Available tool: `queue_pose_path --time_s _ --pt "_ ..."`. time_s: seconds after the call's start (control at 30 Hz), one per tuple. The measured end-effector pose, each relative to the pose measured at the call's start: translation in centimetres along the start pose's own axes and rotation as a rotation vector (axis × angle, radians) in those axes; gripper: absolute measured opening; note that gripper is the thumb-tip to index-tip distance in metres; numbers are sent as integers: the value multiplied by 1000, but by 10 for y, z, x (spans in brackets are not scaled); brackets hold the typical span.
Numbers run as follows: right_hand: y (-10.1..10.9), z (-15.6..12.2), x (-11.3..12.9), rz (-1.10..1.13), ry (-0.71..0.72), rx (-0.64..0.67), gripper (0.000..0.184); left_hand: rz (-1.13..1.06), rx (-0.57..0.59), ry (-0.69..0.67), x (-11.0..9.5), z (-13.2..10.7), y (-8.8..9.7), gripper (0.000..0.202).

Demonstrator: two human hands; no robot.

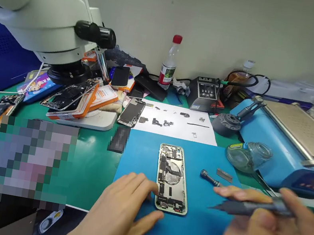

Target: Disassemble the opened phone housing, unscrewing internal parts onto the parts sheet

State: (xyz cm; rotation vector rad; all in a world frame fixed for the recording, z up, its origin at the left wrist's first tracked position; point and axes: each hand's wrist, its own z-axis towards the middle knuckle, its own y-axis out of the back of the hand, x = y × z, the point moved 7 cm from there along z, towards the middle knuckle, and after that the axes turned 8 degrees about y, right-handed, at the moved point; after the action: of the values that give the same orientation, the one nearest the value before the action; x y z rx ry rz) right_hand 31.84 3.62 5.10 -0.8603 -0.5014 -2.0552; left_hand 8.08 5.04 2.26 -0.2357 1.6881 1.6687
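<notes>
An opened phone [172,177] with a pale frame lies on a blue mat [141,155], its circuit boards, cables and round charging coil exposed. My left hand [126,205] rests at its lower left, index finger at the side edge and thumb spread near the bottom corner. In my right hand [270,230] is a dark pen-shaped screwdriver [253,207], its tip pointing left, apart from the phone; motion blurs it a little. Between phone and right hand lie a small dark screwdriver-like tool [210,178] and a flat metal piece [224,175].
Behind the mat, a white sheet [175,114] carries several small phone parts, with a detached screen [132,112] at its left. A microscope [51,26] overhangs the left. Rightward stand a glass jar [247,155], a blue machine [275,154] and a soldering station [203,93].
</notes>
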Motion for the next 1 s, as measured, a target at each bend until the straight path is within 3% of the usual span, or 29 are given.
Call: queue_pose_path --time_s 0.03,0.07,0.1,0.13,0.17,0.23,0.37,0.53,0.67,0.77,0.9,1.0 --pt "16 8 -4 -56 -12 -60 49 56 28 9 -2 2 -4 27" --pt "28 17 -13 -191 -52 -31 57 102 55 21 -3 4 -8 34" --pt "38 26 -14 -351 35 29 68 137 78 32 -4 7 -12 37" --pt "43 33 -19 -531 97 149 70 162 97 42 -4 9 -15 37" --pt "45 36 -25 -692 186 303 60 177 114 48 -5 11 -17 36" --pt "61 40 -40 -794 241 370 50 192 133 51 -5 15 -21 32" --pt "76 37 -57 -920 276 423 53 192 122 56 -3 19 -20 33" --pt "64 33 -50 -947 380 448 45 187 85 74 -2 23 -18 32" --pt "33 21 -42 -817 487 538 34 163 52 88 0 29 -18 32" --pt "14 12 -43 -756 513 602 39 127 38 88 3 32 -20 32" --pt "10 12 -34 -665 456 547 36 54 36 73 8 32 -21 36" --pt "17 16 -25 -598 331 404 30 -2 54 57 8 28 -17 39"
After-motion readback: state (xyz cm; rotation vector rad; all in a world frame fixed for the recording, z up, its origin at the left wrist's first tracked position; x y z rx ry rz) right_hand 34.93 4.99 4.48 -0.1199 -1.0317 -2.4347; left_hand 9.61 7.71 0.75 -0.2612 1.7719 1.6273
